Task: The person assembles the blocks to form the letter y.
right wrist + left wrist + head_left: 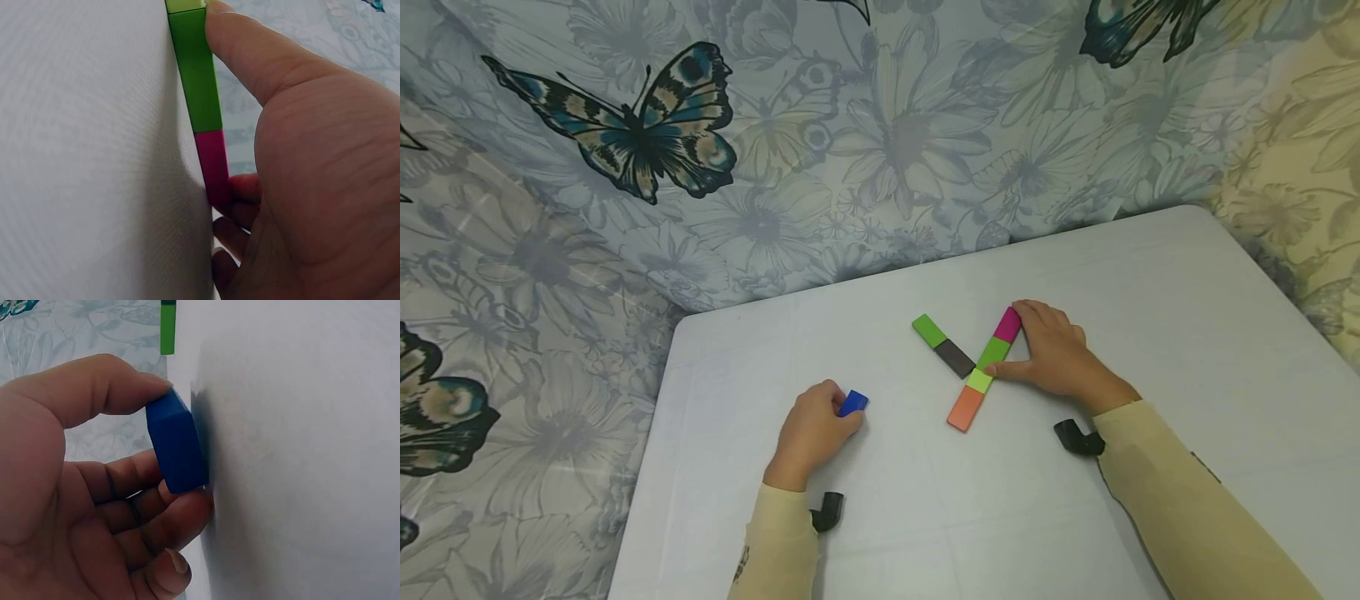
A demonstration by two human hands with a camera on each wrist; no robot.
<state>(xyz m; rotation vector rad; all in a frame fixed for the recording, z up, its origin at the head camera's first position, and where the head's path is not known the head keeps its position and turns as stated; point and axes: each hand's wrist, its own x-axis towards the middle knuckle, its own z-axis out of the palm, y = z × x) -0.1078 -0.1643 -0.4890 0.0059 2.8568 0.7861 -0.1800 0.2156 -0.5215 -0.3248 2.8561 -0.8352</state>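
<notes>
My left hand (812, 429) pinches a blue block (853, 403) between thumb and fingers. In the left wrist view the blue block (177, 444) sits close over the white surface. My right hand (1060, 354) is spread along a slanted row of coloured blocks. Its fingers touch the magenta block (1008, 323) at the far end, while the thumb reaches the joint of the green block (994, 355) and the lime block (979, 381). An orange block (966, 408) forms the near end. From the row's left side branches a dark grey block (955, 358), with another green block (929, 330) beyond it.
All the blocks lie on a white table (887, 517). Its back edge runs along a wall (910, 142) printed with flowers and butterflies. A black camera mount (1078, 438) juts from the right sleeve, another black mount (829, 511) from the left.
</notes>
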